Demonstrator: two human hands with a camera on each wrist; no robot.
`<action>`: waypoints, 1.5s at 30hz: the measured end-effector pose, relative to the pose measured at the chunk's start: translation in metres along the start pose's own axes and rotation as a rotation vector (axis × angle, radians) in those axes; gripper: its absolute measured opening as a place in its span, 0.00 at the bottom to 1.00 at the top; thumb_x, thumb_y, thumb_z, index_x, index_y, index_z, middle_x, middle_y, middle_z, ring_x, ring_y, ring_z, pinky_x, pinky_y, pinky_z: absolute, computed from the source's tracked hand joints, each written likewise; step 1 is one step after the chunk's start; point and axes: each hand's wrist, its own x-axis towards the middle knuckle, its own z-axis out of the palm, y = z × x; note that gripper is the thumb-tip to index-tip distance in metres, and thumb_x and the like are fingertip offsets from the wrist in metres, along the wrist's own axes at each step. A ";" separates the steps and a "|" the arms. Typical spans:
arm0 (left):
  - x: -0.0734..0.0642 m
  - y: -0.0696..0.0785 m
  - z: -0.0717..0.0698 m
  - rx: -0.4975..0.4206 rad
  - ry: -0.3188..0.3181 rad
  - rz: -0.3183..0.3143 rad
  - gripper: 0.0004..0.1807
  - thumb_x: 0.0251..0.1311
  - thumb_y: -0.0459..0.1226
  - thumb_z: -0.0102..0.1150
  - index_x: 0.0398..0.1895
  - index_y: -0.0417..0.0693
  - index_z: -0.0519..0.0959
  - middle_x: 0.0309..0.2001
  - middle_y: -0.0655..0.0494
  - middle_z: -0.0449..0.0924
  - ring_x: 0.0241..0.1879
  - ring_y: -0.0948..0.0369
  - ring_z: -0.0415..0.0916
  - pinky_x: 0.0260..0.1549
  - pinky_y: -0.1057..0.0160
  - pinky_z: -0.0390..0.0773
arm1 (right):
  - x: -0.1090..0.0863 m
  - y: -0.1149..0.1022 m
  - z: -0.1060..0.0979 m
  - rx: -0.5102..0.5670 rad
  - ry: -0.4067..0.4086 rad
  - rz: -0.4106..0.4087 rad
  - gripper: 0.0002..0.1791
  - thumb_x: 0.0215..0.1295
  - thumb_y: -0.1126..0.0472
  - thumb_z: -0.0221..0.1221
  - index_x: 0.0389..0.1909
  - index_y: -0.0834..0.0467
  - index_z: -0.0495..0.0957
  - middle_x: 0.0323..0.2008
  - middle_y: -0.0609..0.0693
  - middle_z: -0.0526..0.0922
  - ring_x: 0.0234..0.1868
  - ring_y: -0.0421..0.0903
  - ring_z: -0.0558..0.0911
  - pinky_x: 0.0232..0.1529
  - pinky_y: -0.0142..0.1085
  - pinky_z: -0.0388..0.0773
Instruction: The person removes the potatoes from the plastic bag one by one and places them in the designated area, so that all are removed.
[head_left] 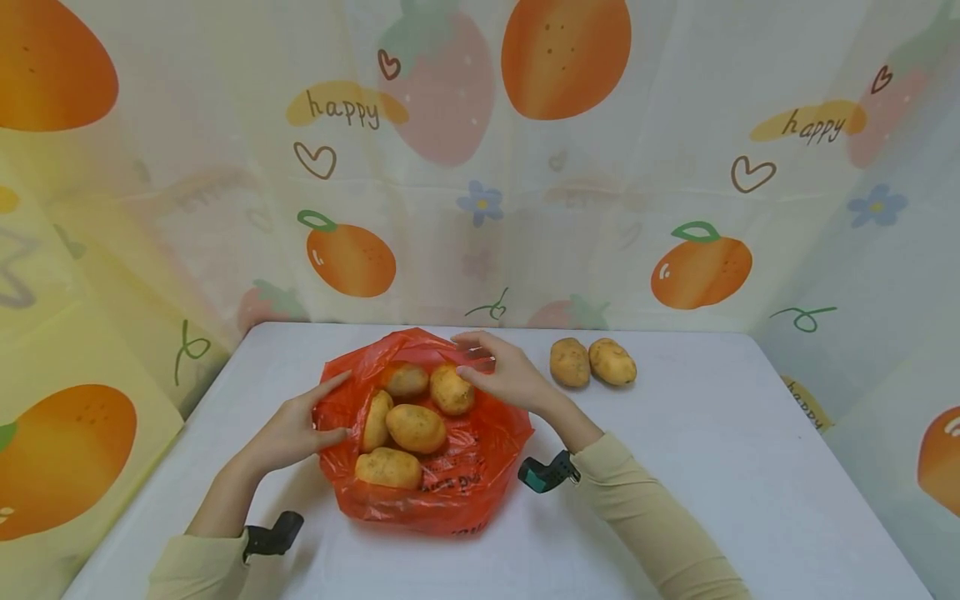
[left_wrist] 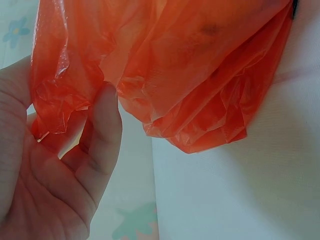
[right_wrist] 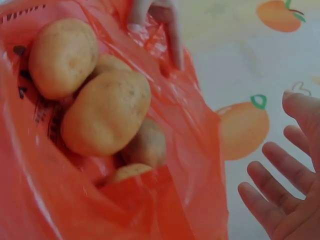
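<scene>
Red bag [head_left: 408, 510] holding potatoes [head_left: 417, 428] — left hand [head_left: 294, 427] grips its edge — right hand [head_left: 510, 372] spread, empty.

On the printed curtain [head_left: 525, 242], the word "happy" [head_left: 345, 108] appears three times: above and behind the red bag [head_left: 483, 433], high to the bag's right, and slanting, lower to its right. Dark lettering [head_left: 453, 483] inside the bag's front reads roughly "NICE"; more below, on its front, is creased and illegible.
</scene>
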 end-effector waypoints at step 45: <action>-0.003 0.005 -0.001 -0.012 -0.011 -0.004 0.44 0.50 0.41 0.66 0.70 0.57 0.55 0.52 0.40 0.72 0.40 0.55 0.76 0.34 0.63 0.80 | 0.012 0.022 0.069 -0.018 -0.245 0.071 0.27 0.61 0.50 0.58 0.60 0.56 0.68 0.56 0.51 0.74 0.56 0.49 0.73 0.56 0.40 0.72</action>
